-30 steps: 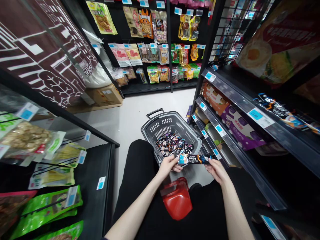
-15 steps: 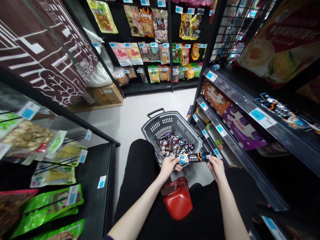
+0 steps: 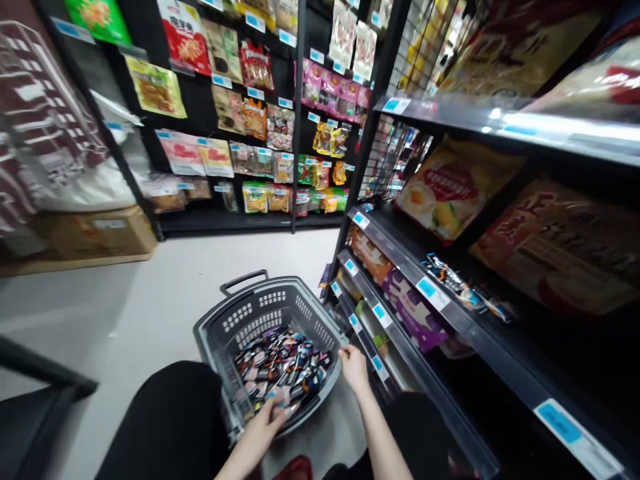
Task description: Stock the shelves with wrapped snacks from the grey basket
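A grey plastic shopping basket (image 3: 230, 307) stands on the floor between my knees, with a heap of small, mostly dark wrapped packets (image 3: 280, 363) inside. Over its near edge, my left hand (image 3: 265, 423) is closed, with a blurred bluish-white packet (image 3: 280, 398) at its fingertips. My right hand (image 3: 354, 368) is at the basket's right rim with fingers curled in. Whether it grips the rim or a small thing is hidden. Below the basket, part of a red object (image 3: 297, 469) shows at the bottom edge.
On my right, a shelf (image 3: 480, 350) holds several loose stick packets (image 3: 465, 287) and large food bags (image 3: 450, 190). Purple cartons (image 3: 413, 310) stand on a lower level. Hanging snack bags (image 3: 255, 120) fill the back rack. A cardboard box (image 3: 100, 233) is at the left.
The black and blue strip packet is no longer stretched between my hands. My hands have moved apart, left to the basket's near edge, right to its right rim. The view has turned right.
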Motion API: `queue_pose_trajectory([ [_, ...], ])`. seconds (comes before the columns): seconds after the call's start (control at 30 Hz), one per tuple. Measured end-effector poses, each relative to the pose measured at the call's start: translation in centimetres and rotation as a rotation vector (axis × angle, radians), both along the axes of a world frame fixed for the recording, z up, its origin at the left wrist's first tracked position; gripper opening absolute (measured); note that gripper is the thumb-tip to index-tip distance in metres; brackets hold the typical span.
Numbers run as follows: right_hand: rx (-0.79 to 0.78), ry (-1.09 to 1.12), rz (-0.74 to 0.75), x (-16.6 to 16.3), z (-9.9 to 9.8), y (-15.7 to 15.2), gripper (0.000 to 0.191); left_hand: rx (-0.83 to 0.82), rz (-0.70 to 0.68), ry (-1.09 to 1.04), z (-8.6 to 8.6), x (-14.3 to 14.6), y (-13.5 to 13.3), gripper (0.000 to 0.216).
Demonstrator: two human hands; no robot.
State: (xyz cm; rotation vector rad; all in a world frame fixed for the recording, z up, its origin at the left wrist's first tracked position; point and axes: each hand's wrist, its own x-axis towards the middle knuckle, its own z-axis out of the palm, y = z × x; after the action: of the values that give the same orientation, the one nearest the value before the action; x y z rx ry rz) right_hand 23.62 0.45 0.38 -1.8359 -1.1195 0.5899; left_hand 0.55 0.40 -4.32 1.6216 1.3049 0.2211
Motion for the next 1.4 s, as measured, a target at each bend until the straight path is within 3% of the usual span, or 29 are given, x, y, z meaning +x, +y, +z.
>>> queue_pose_trajectory([
  [0.07, 0.092, -0.155, 0.004, 2.0, 4.1, -0.5, 0.025, 0.021, -0.066, 0.025, 0.1, 0.2, 0.0, 0.035],
  [0.13, 0.233, -0.448, -0.064, 4.8, 9.3, -2.2, 0.032, 0.06, -0.114, 0.027, 0.7, 0.4, -0.3, 0.032],
  [0.2, 0.306, -0.759, -0.312, 8.5, 14.5, -4.4, 0.035, 0.079, -0.159, 0.023, 1.5, 0.7, -0.7, 0.032],
  [0.3, 0.164, -1.083, -0.568, 14.3, 20.0, -7.5, 0.038, 0.087, -0.189, 0.01, 2.3, 1.1, -1.0, 0.032],
  [0.33, 0.077, -1.122, -0.568, 16.1, 20.9, -8.3, 0.042, 0.09, -0.19, 0.004, 2.4, 1.1, -1.1, 0.032],
  [0.43, -0.142, -1.066, -0.337, 19.7, 22.0, -9.9, 0.041, 0.097, -0.2, -0.016, 2.0, 1.2, -1.1, 0.031],
  [0.53, -0.127, -0.996, -0.22, 21.2, 22.1, -10.6, 0.037, 0.104, -0.2, -0.038, 1.4, 1.1, -1.1, 0.029],
  [0.63, 0.002, -0.967, -0.345, 20.9, 22.9, -11.6, 0.047, 0.111, -0.178, -0.067, 1.2, 1.0, -1.1, 0.028],
  [0.73, 0.118, -0.959, -0.63, 18.9, 23.5, -13.3, 0.057, 0.108, -0.145, -0.116, 1.5, 1.1, -1.0, 0.028],
  [0.8, 0.213, -0.855, -0.71, 16.7, 23.0, -14.3, 0.056, 0.066, -0.116, -0.195, 2.2, 1.2, -1.0, 0.033],
  [0.83, 0.257, -0.742, -0.668, 15.3, 22.4, -14.6, 0.054, 0.014, -0.09, -0.265, 2.6, 1.3, -1.1, 0.038],
  [0.93, 0.246, -0.265, -0.335, 10.6, 18.6, -14.4, 0.047, -0.242, 0.014, -0.664, 4.5, 1.0, -1.8, 0.056],
  [1.0, 0.121, 0.016, -0.064, 7.3, 15.0, -13.5, 0.042, -0.384, 0.062, -1.012, 5.7, 0.7, -2.2, 0.066],
  [1.07, 0.004, 0.215, 0.133, 4.3, 11.1, -12.6, 0.04, -0.46, 0.054, -1.18, 6.6, 0.3, -2.6, 0.077],
  [1.13, -0.069, 0.354, 0.224, 2.0, 7.4, -11.8, 0.041, -0.48, 0.059, -1.143, 6.9, 0.0, -2.9, 0.083],
  [1.23, -0.111, 0.466, 0.209, 0.3, 2.9, -11.4, 0.042, -0.399, 0.131, -0.901, 6.7, 0.1, -3.1, 0.072],
  [1.3, -0.107, 0.501, 0.173, -0.1, 0.9, -11.5, 0.04, -0.339, 0.163, -0.774, 6.5, 0.6, -3.3, 0.057],
  [1.4, -0.086, 0.507, 0.155, 0.0, -0.5, -11.8, 0.042, -0.335, 0.177, -0.713, 6.1, 1.3, -3.4, 0.046],
])
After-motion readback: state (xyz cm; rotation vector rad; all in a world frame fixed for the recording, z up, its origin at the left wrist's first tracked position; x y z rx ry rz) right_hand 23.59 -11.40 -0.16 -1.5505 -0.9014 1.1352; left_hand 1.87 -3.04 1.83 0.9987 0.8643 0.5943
